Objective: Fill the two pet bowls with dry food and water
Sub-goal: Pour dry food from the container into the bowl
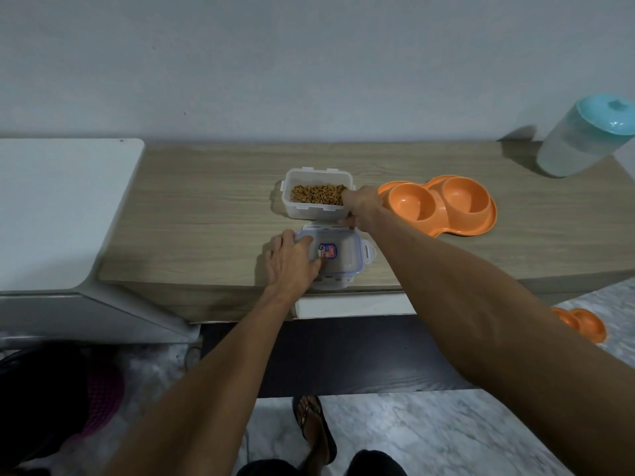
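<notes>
Open food container (316, 192) with kibble (318, 194) sits mid wooden counter (206, 214). Right hand (362, 205) grips its right wall, fingers inside, thumb outside. Left hand (292, 261) lies flat, fingers spread, on the detached lid (338, 257) just in front. Orange double bowl (443, 204) right of container, both wells empty. Lidded water jug (587, 135) far right.

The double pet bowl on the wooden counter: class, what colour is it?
Orange. The double pet bowl shows clearly in the head view, both wells empty.
</notes>
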Available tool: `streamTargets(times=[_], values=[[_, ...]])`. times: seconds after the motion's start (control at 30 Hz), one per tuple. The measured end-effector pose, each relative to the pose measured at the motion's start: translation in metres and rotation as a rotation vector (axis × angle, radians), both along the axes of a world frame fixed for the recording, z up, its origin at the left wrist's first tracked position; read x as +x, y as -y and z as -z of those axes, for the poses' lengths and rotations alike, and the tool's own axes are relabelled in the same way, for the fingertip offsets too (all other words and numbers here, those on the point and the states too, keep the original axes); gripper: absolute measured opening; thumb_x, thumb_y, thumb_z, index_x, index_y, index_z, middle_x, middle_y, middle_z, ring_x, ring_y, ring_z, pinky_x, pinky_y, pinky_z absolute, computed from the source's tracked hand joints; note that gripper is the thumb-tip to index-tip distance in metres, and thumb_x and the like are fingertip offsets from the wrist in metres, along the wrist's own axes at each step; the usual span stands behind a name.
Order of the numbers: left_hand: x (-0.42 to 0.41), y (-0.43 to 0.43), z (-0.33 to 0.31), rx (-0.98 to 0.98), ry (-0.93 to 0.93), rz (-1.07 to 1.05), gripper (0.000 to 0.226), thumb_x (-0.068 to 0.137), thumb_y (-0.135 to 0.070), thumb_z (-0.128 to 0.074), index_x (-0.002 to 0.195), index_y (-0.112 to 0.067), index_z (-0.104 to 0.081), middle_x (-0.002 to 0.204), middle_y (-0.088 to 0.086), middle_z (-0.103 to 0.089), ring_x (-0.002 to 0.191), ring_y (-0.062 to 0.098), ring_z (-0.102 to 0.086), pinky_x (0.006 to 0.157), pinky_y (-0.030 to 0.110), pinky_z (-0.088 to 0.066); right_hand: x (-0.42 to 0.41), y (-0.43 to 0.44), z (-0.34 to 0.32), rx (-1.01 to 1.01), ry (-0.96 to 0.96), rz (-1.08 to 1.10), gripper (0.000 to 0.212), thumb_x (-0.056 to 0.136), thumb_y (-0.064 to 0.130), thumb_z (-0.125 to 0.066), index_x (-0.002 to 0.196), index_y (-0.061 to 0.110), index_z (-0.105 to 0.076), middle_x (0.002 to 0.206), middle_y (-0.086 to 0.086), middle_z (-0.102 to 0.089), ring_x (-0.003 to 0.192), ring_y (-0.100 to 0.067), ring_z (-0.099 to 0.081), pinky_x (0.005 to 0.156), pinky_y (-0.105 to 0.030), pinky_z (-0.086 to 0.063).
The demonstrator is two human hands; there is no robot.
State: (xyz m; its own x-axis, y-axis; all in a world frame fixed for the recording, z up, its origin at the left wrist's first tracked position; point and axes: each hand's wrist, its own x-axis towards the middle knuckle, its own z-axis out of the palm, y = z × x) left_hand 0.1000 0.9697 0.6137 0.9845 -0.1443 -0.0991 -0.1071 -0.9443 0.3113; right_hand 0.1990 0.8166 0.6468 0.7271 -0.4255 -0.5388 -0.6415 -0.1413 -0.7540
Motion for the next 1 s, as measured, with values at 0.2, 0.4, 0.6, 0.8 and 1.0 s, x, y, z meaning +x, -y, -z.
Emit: streamTargets(times=[0.2, 0.4, 0.6, 0.8, 1.0], values=[[0.008, 0.005, -0.002, 0.039, -0.042, -0.005, 0.056, 0.085, -0.051, -0.059, 0.134, -0.024, -0.051, 0.128, 0.006, -0.046, 0.121, 0.026, -0.043, 0.099, 0.042, -0.039, -0.001, 0.003, -0.013, 0.216, 0.094, 0.024, 0.026, 0.094, 0.013, -0.062, 0.116, 0.003, -0.054, 0.122, -0.012, -0.059, 0.082, -0.025, -0.065, 0.073, -0.039, -0.063], [0.024, 0.042, -0.024, -0.006, -0.008, 0.039, 0.056, 0.08, -0.053, -0.059, 0.124, -0.019, -0.055, 0.124, 0.007, -0.049, 0.121, 0.028, -0.046, 0.098, 0.044, -0.039, -0.006, 0.048, -0.05, 0.162, 0.237, 0.043, 0.021, 0.089, 0.015, -0.062, 0.106, 0.003, -0.058, 0.107, -0.015, -0.061, 0.075, -0.028, -0.067, 0.07, -0.042, -0.063], [0.035, 0.108, -0.036, -0.098, -0.038, 0.101, 0.063, 0.076, -0.057, -0.06, 0.126, -0.018, -0.053, 0.131, 0.01, -0.049, 0.128, 0.03, -0.039, 0.1, 0.045, -0.034, -0.021, 0.123, -0.069, -0.004, 0.29, 0.078, 0.02, 0.079, 0.025, -0.063, 0.07, 0.016, -0.047, 0.07, -0.011, -0.049, 0.06, -0.027, -0.058, 0.057, -0.04, -0.055], [0.043, 0.151, -0.024, -0.148, -0.118, 0.058, 0.083, 0.069, -0.062, -0.068, 0.136, -0.021, -0.043, 0.137, 0.007, -0.05, 0.131, 0.029, -0.041, 0.105, 0.051, -0.034, -0.045, 0.184, -0.069, -0.095, 0.308, 0.102, 0.026, 0.066, 0.034, -0.065, 0.062, 0.021, -0.043, 0.066, -0.006, -0.046, 0.07, -0.025, -0.052, 0.071, -0.051, -0.058], [0.048, 0.17, -0.008, -0.2, -0.126, -0.048, 0.102, 0.059, -0.066, -0.072, 0.141, -0.018, -0.036, 0.142, 0.007, -0.046, 0.136, 0.031, -0.038, 0.111, 0.049, -0.031, -0.066, 0.212, -0.079, -0.137, 0.386, 0.103, 0.021, 0.075, 0.019, -0.066, 0.066, 0.016, -0.047, 0.074, -0.01, -0.058, 0.076, -0.028, -0.069, 0.069, -0.047, -0.062]])
